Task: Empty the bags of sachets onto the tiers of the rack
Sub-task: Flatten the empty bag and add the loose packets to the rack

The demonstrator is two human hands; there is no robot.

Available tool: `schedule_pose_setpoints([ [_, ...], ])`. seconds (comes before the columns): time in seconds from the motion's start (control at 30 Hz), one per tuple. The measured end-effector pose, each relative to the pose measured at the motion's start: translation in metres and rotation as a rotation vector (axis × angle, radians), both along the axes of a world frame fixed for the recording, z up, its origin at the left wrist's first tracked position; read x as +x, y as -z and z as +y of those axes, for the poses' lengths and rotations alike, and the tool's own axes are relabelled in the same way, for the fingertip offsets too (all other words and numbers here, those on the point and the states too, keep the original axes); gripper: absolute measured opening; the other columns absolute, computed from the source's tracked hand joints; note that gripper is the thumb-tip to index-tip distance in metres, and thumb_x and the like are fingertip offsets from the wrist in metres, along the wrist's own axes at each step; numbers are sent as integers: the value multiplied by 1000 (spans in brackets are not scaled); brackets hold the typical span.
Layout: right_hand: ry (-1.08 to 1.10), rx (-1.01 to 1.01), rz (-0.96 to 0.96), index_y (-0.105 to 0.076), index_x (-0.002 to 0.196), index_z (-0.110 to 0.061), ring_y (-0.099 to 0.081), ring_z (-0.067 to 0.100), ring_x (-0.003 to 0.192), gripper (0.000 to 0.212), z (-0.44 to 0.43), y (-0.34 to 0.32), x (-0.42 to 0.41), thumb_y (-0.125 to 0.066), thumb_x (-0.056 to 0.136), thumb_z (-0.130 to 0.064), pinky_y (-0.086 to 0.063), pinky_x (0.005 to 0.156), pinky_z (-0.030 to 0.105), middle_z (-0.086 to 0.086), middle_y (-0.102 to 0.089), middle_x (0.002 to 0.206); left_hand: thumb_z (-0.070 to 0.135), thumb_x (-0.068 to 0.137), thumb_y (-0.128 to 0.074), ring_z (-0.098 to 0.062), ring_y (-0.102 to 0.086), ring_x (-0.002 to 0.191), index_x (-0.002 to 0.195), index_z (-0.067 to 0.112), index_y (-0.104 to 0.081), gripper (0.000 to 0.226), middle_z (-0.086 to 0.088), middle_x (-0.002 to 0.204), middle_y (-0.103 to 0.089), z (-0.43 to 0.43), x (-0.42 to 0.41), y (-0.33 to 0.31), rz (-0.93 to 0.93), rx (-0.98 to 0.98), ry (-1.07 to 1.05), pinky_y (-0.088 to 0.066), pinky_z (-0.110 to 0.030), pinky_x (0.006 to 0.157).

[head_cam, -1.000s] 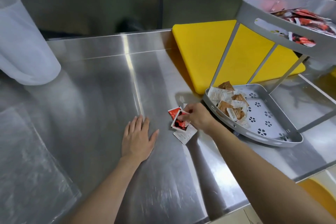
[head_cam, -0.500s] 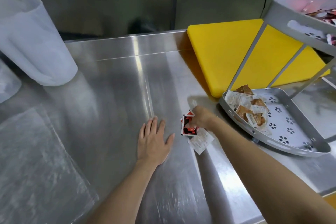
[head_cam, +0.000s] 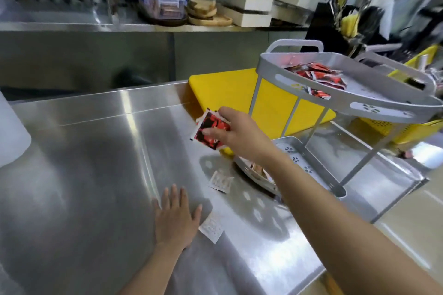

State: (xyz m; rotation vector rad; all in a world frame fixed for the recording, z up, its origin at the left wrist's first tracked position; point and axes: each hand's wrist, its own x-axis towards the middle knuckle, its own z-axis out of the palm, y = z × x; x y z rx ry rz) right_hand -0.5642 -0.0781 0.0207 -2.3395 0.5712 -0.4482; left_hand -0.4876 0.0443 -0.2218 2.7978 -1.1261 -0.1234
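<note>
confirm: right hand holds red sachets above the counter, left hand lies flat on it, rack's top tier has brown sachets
One slip: in the head view the top tier holds a pile of red sachets, not brown. The rest stands: the right hand holds red sachets above the counter, and the left hand lies flat on it.

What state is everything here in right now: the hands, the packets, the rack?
Right hand: raised, pinching red sachets.
Left hand: flat on the counter.
Top tier: holds a red sachet pile.
Bottom tier: holds brown sachets, partly hidden.
White sachets: two, loose on counter.
</note>
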Motion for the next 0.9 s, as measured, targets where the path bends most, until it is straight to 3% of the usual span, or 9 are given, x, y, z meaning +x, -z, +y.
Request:
schedule_pose_setpoints([
  [0.13, 335, -464, -506, -38, 71, -18, -37, 16, 59, 25, -18, -65, -26, -58, 86, -22, -24, 50, 25, -7, -42, 64, 64, 82, -8, -35, -42, 130, 130, 9, -50, 85, -16, 137, -51, -2, 4, 0, -16, -73, 21, -26, -58, 105],
  [0.2, 573, -751, -630, -52, 79, -7, -47, 25, 68, 19, -39, -86, -38, -54, 88, -23, -30, 54, 30, 10, -56, 76, 65, 79, -7, -32, -36, 135, 134, 12, -46, 85, -12, 142, -46, -1, 4, 1, -6, -87, 15, -22, -55, 108],
  [0.3, 821, -991, -320, -59, 98, -1, -54, 34, 92, 27, -77, -96, -55, -46, 92, -23, -39, 70, 39, 20, -61, 101, 68, 75, 2, -27, -27, 140, 139, 16, -38, 92, -7, 149, -37, 1, 4, 2, -18, -113, 9, -15, -51, 112],
  [0.4, 671, -692, 239, -59, 85, 2, -54, 33, 80, 39, -103, -93, -73, -52, 90, -35, -35, 61, 34, 23, -59, 88, 73, 70, 20, -26, -29, 139, 139, 17, -39, 107, -8, 148, -39, 3, 5, -1, -50, -165, 16, -15, -49, 113],
  [0.47, 566, -407, 279, -54, 70, 5, -46, 36, 65, 64, -101, -100, -84, -53, 82, -57, -28, 53, 31, 26, -50, 71, 72, 73, 9, -24, -24, 142, 141, 19, -34, 96, -6, 151, -33, 4, 5, -2, -42, -160, 16, -12, -48, 114],
  [0.53, 542, -394, 186, -58, 74, 9, -52, 39, 66, 76, -98, -103, -86, -48, 78, -67, -31, 55, 31, 28, -55, 72, 68, 82, -10, -22, -17, 144, 144, 21, -27, 79, -4, 155, -25, 4, 5, -1, -19, -136, 14, -8, -47, 115],
  [0.7, 435, -680, -394, -63, 79, -2, -52, 22, 65, 25, -60, -61, -65, -54, 88, -24, -41, 60, 33, 10, -62, 71, 62, 87, -30, -21, -17, 143, 143, 21, -28, 69, -4, 155, -25, 5, 4, -3, -23, -136, 16, -9, -46, 115],
  [0.8, 102, -600, -59, -65, 83, -6, -55, 26, 69, 17, -30, 2, -44, -57, 88, -20, -45, 61, 34, 6, -63, 77, 63, 87, -28, -21, -17, 143, 143, 22, -29, 70, -4, 154, -26, 3, 5, -2, -19, -147, 18, -8, -45, 115],
  [0.9, -135, -437, 449, -60, 105, -12, -58, 29, 96, 21, -12, 76, -34, -58, 85, -21, -48, 77, 39, 10, -63, 107, 64, 86, -24, -21, -18, 143, 143, 22, -29, 71, -4, 154, -27, 4, 6, 0, -35, -137, 19, -9, -45, 115],
])
